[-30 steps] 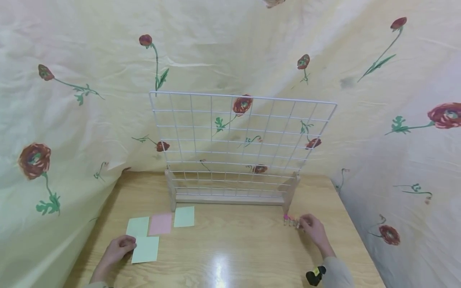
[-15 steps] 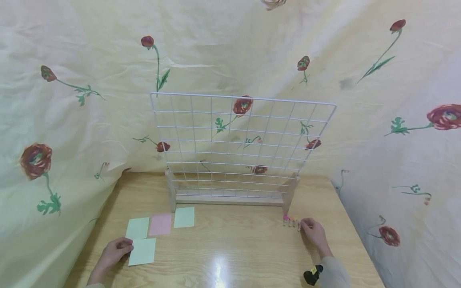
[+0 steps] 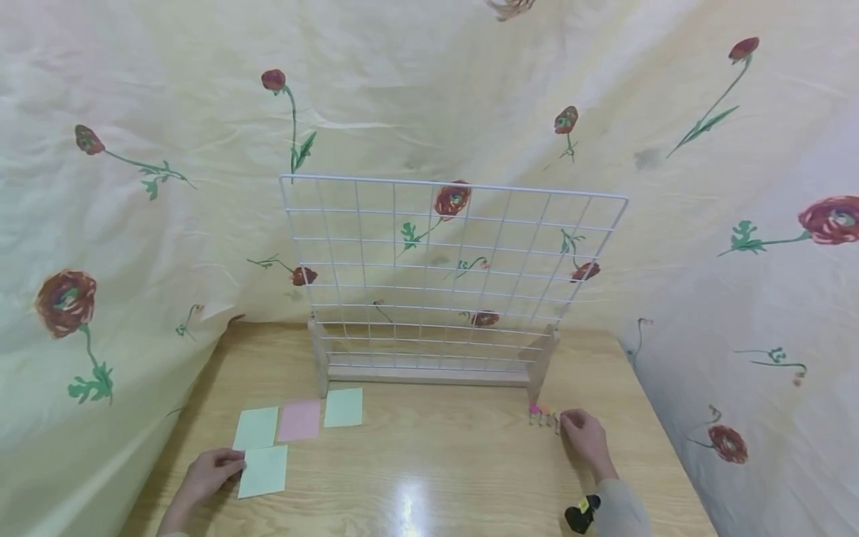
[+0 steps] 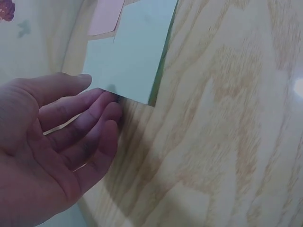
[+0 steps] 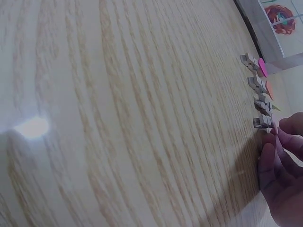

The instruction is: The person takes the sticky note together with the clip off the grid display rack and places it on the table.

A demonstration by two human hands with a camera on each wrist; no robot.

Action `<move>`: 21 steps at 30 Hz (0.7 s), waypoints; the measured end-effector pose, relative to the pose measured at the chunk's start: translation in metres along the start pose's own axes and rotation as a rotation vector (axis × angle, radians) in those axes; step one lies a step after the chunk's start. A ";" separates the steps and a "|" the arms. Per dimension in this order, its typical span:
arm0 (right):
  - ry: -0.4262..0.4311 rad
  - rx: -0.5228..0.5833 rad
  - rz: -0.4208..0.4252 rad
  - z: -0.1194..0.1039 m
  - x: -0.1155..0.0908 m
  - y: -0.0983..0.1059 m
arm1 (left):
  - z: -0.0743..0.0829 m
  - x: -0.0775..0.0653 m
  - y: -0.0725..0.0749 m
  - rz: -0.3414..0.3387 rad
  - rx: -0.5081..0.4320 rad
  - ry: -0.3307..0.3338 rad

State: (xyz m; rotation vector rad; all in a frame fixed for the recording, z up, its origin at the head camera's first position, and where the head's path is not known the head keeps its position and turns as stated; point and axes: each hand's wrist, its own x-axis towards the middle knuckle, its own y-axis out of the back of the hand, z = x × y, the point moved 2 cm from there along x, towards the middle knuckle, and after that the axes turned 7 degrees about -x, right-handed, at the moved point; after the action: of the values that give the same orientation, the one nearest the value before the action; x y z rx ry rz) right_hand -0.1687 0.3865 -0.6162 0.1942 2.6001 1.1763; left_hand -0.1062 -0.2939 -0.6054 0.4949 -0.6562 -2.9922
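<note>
In the head view my left hand (image 3: 211,477) is at the near-left sticky note (image 3: 263,473), which is pale green. Its thumb and fingers pinch the note's edge. The left wrist view shows the thumb over the corner of this note (image 4: 139,56) and the fingers curled beneath. Farther right, my right hand (image 3: 585,436) pinches the decorated end of the nearest small wooden clothespin (image 5: 262,122). Several such clothespins stand in a row, among them one with a magenta tip (image 5: 262,67) and one with an orange tip (image 5: 269,90); the fingers partly hide the pinched one.
A white wire grid (image 3: 456,253) stands in a wooden base (image 3: 429,375) at the back of the wooden table. Another green note (image 3: 256,427), a pink note (image 3: 300,421) and a green note (image 3: 344,407) lie before it. Flowered cloth (image 3: 161,246) surrounds the table.
My left hand has shifted slightly left and nearer, and the pale green note has moved with it. My right hand stays by the clothespins with only a slight shift.
</note>
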 end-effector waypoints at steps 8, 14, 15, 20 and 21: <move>0.052 -0.004 -0.008 -0.002 -0.002 0.006 | 0.010 -0.001 0.007 -0.013 0.170 -0.089; 0.159 -0.070 0.013 -0.005 -0.007 0.020 | 0.030 -0.003 0.005 0.028 0.197 -0.211; 0.188 -0.091 0.022 -0.006 -0.008 0.022 | 0.034 -0.003 0.005 0.037 0.202 -0.240; 0.373 -0.251 0.068 -0.009 -0.012 0.033 | 0.050 -0.002 0.005 0.085 0.252 -0.421; 0.411 -0.296 0.089 -0.010 -0.013 0.035 | 0.053 -0.001 0.005 0.103 0.273 -0.446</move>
State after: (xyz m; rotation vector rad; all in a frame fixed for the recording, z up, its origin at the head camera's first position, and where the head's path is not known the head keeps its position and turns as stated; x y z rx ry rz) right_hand -0.1593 0.3993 -0.5805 0.0047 2.7244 1.7771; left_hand -0.1215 -0.2767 -0.5578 -0.2095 -1.0892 -2.9407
